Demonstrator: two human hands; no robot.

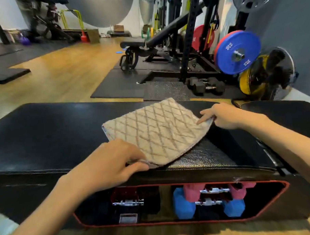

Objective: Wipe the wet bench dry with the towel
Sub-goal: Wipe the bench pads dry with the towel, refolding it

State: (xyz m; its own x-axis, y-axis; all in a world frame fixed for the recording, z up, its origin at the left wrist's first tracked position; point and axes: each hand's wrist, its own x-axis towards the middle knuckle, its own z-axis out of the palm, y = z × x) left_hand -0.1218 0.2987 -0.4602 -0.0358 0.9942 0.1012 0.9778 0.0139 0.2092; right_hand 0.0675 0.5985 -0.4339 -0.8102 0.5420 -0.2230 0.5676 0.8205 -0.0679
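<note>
lying on the black bench (45, 136) top, the beige towel (156, 129) is lifted at its near and right corners. left hand (108, 163) pinches the near corner; right hand (221, 117) pinches the right edge. dumbbells (207, 202) sit in the compartment underneath.

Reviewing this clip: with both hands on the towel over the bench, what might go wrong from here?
1. The left hand and right hand each pinch only an edge of the towel, so its near part is lifted off the bench; wiping this way may leave patches damp.
2. The left hand's pinch sits at the bench's front edge, so a pull toward the person might drag the towel off the pad.
</note>
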